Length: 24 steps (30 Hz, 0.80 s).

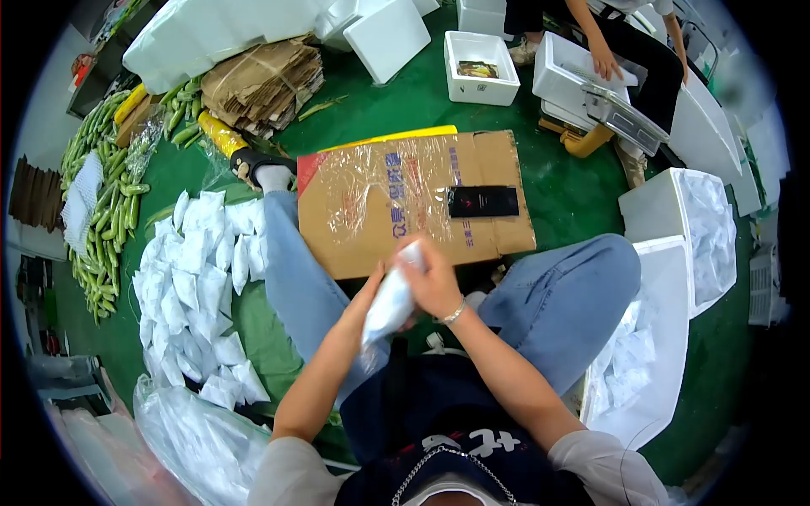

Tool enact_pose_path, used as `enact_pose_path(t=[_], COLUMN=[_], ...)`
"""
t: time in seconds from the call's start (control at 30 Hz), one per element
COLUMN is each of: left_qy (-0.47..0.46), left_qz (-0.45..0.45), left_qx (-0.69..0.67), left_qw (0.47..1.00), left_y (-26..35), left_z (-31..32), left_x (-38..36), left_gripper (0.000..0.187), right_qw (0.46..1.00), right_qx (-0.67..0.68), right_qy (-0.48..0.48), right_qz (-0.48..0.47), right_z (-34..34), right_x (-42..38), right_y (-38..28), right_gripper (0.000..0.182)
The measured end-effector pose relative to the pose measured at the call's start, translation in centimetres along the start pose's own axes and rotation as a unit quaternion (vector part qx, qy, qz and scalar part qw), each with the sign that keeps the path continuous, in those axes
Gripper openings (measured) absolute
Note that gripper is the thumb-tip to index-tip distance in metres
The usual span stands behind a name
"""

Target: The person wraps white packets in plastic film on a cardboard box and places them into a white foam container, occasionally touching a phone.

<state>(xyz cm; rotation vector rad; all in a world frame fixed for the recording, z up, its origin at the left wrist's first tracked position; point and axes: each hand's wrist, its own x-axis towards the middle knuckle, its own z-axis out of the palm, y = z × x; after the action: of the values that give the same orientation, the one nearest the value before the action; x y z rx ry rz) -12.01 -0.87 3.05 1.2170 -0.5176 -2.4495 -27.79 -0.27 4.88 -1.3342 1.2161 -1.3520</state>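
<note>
Both hands meet over my lap, just below the near edge of a cardboard box (337,228). A white plastic packet (391,308) is between them, blurred by motion. My right hand (432,278) is closed round the packet's upper end, with a bracelet on the wrist. Along the packet's left side lies my left hand (364,302), its fingers partly hidden behind it. A black phone (483,201) rests on the box's right part. Many similar white packets (190,287) are heaped on the floor to the left.
White foam boxes (675,253) holding packets stand at the right. Green corn cobs (105,228) and stacked flat cardboard (261,84) lie at the upper left. Another person's hand (603,57) is at a foam box near a scale (626,118). A plastic bag (194,438) lies lower left.
</note>
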Motion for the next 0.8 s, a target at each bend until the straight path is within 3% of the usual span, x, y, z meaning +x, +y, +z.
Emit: enact_pose_path(t=[0.03,0.07,0.1,0.13,0.17,0.23,0.27,0.3,0.33,0.37,0.4,0.47,0.5,0.53,0.6,0.67,0.7,0.73,0.8], left_qy=[-0.027,0.034,0.082,0.126,0.129,0.342,0.352,0.302,0.247,0.187,0.120,-0.004,-0.106,-0.104,-0.177,-0.231,-0.288,-0.206,-0.302], left_qz=[0.063,0.200,0.387,0.553,0.557,0.509,0.513,0.462,0.404,0.316,0.226,0.124,0.096,0.101,-0.008,-0.111,-0.123,-0.101,0.122], left_qx=[-0.004,-0.012,0.104,0.216,0.215,0.375,0.259,0.182,0.103,0.060,0.014,-0.022,0.026,0.019,0.119,0.217,0.178,0.291,0.307], left_qw=[0.998,0.979,0.913,0.795,0.792,0.695,0.739,0.814,0.875,0.928,0.967,0.992,0.989,0.989,0.977,0.942,0.933,0.929,0.894], left_y=[-0.3,-1.1,-1.7,-2.0,-2.0,-1.6,-0.9,-0.4,-0.1,-0.3,-0.6,-0.4,-0.5,-1.0,-3.5,-5.3,-4.9,-2.9,-6.0], left_z=[1.2,2.8,4.4,5.5,6.0,6.6,6.2,4.3,2.1,0.6,0.0,2.8,3.1,3.6,4.3,3.7,4.5,6.7,7.2], left_x=[-0.4,-0.3,-0.4,-0.7,-1.0,-1.2,-0.3,1.3,3.1,4.7,5.7,4.5,4.9,5.8,7.3,7.2,5.2,2.2,4.6], left_gripper=[0.076,0.076,0.067,0.058,0.058,0.048,0.046,0.048,0.050,0.053,0.056,0.055,0.049,0.049,0.050,0.050,0.051,0.056,0.056], right_qw=[0.993,0.972,0.972,0.963,0.944,0.962,0.968,0.971,0.967,0.947,0.948,0.845,0.849,0.847,0.832,0.815,0.793,0.794,0.809], right_qx=[0.075,0.147,0.147,0.084,0.019,-0.057,-0.131,-0.128,-0.223,-0.314,-0.311,-0.526,-0.509,-0.510,-0.457,-0.440,-0.430,-0.410,-0.406], right_qy=[0.075,0.148,0.146,0.221,0.291,0.243,0.201,0.189,0.120,0.049,0.038,-0.047,-0.020,-0.028,-0.205,-0.274,-0.328,-0.304,-0.225], right_qz=[0.057,0.112,0.111,0.133,0.154,0.116,0.078,0.072,0.012,-0.047,-0.051,-0.078,-0.142,-0.146,-0.237,-0.258,-0.281,-0.331,-0.360], right_z=[-0.6,-1.7,-2.3,-2.5,-2.5,-1.5,-1.1,-0.9,-0.9,-0.9,-1.0,-1.5,-1.9,-2.2,-2.7,-3.7,-4.5,-5.7,-7.9], right_x=[-0.3,-0.3,-0.2,-0.1,0.0,-0.7,-1.1,-1.3,-1.6,-2.4,-3.7,-5.3,-5.4,-5.4,-5.9,-7.4,-7.8,-8.5,-9.9], right_y=[1.7,3.1,3.9,4.2,4.6,-0.9,-3.7,-5.1,-6.2,-7.2,-8.2,-10.3,-12.1,-12.0,-11.6,-12.2,-12.5,-12.3,-11.8], right_gripper=[0.019,0.018,0.018,0.020,0.022,0.031,0.041,0.041,0.053,0.067,0.067,0.083,0.073,0.073,0.059,0.051,0.043,0.037,0.026])
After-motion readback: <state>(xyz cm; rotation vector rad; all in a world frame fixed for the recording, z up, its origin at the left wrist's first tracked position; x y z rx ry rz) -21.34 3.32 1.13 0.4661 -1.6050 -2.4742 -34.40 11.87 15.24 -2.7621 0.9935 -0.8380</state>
